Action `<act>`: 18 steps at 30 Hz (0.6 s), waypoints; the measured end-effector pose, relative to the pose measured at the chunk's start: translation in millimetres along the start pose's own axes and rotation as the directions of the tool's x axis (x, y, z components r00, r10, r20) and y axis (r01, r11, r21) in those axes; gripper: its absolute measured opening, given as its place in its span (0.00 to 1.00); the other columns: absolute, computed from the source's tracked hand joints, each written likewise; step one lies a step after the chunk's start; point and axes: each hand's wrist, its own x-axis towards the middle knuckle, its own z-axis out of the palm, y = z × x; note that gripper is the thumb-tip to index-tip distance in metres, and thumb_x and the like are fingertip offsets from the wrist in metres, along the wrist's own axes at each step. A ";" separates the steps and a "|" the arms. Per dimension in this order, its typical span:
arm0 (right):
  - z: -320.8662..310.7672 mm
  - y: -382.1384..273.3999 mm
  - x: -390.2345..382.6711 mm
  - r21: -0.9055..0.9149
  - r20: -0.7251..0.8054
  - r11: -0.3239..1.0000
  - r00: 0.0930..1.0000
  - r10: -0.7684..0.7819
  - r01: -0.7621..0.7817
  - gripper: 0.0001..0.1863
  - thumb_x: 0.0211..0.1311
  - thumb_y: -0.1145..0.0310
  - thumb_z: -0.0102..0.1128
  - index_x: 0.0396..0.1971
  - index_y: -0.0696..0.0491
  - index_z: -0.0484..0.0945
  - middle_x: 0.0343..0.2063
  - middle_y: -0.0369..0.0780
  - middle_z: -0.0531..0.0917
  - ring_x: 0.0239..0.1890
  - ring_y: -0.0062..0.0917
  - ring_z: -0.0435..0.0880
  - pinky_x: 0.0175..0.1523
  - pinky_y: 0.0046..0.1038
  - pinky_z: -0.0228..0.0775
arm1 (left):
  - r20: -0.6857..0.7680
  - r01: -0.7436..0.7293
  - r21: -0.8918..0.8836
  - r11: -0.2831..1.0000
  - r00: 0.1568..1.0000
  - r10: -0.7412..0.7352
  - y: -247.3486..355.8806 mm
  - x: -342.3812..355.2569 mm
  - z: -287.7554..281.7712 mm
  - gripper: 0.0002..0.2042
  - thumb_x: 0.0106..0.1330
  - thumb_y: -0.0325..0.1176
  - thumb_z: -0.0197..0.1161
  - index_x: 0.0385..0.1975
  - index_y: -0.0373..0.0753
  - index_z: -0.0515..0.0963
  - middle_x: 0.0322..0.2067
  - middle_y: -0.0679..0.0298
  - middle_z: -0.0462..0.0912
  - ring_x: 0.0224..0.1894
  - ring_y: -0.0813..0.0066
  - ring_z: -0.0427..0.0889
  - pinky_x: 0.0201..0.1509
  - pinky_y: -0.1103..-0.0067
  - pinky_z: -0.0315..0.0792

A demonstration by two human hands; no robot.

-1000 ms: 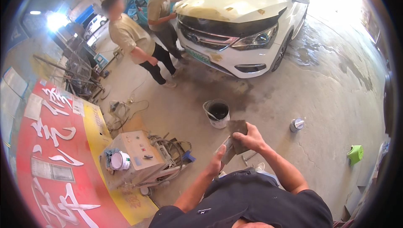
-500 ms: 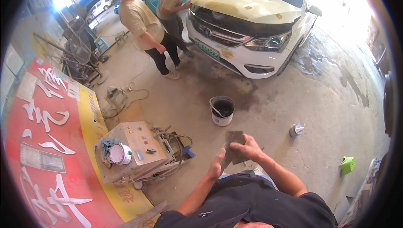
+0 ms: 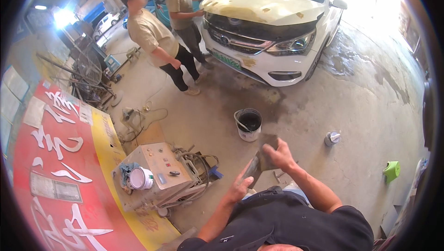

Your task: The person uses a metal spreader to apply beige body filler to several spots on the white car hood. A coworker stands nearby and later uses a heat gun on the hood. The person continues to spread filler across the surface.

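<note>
Both my hands are in front of my body, on a dark grey flat sheet [image 3: 268,162] that looks like sandpaper, folded or in two pieces; I cannot tell which. My right hand [image 3: 280,154] is closed on its upper part, the thumb across the face. Lower and to the left, my left hand [image 3: 239,185] grips the narrow lower edge with its thumb along it. Just beyond the hands, a white bucket [image 3: 250,136] with dark liquid inside and a raised handle stands on the concrete floor.
A white car [image 3: 282,61] with yellowish patches stands ahead, two people [image 3: 155,33] beside it. At left are a machine cabinet [image 3: 159,158] with cables, a white can [image 3: 141,178] on top, and a red-yellow signboard [image 3: 60,149]. A small container [image 3: 332,138] and green plastic object [image 3: 391,171] are at right.
The dark sheet has turned and tilted between my hands; my right hand has shifted slightly up and right. The person at the car's bonnet has straightened up.
</note>
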 end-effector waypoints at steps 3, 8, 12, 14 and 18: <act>0.4 1.0 -25.3 -0.179 0.108 0.969 0.982 -0.155 0.172 0.14 0.68 0.68 0.65 0.48 0.59 0.82 0.39 0.38 0.89 0.41 0.23 0.86 0.48 0.31 0.81 | -0.074 0.129 -0.103 0.986 0.988 -0.137 -28.5 6.8 15.9 0.35 0.73 0.30 0.51 0.79 0.27 0.51 0.76 0.50 0.62 0.78 0.63 0.59 0.81 0.73 0.51; -64.1 -8.9 -9.0 -0.003 -0.024 0.999 0.999 -0.042 0.042 0.14 0.66 0.69 0.65 0.48 0.59 0.82 0.37 0.38 0.89 0.40 0.23 0.86 0.48 0.32 0.80 | 0.005 0.130 0.009 0.992 0.992 -0.130 -33.0 36.9 43.3 0.34 0.76 0.33 0.52 0.79 0.28 0.52 0.75 0.51 0.63 0.77 0.65 0.61 0.81 0.73 0.51; -78.4 -21.1 -50.6 -0.163 0.124 0.960 0.970 -0.210 0.228 0.11 0.68 0.70 0.63 0.46 0.59 0.82 0.36 0.38 0.88 0.39 0.21 0.86 0.45 0.28 0.80 | 0.142 0.239 0.052 0.970 0.959 -0.244 -76.4 67.0 55.9 0.34 0.84 0.47 0.45 0.79 0.29 0.52 0.75 0.52 0.64 0.77 0.65 0.62 0.82 0.73 0.47; -127.2 -27.7 -27.0 -0.127 -0.051 0.988 0.994 -0.099 0.092 0.11 0.68 0.70 0.63 0.45 0.60 0.82 0.35 0.38 0.89 0.38 0.23 0.87 0.45 0.28 0.81 | 0.071 0.063 -0.011 0.998 0.996 -0.062 -30.0 83.1 108.3 0.35 0.85 0.53 0.41 0.78 0.29 0.54 0.74 0.53 0.66 0.74 0.65 0.66 0.82 0.73 0.47; -138.6 -36.1 -71.2 -0.053 -0.007 0.979 0.980 -0.200 0.199 0.15 0.67 0.71 0.66 0.50 0.61 0.83 0.38 0.42 0.90 0.43 0.26 0.87 0.52 0.31 0.79 | 0.159 0.326 -0.053 0.944 0.936 -0.314 -64.9 119.0 122.1 0.42 0.82 0.64 0.36 0.79 0.30 0.54 0.76 0.52 0.61 0.78 0.63 0.58 0.82 0.72 0.46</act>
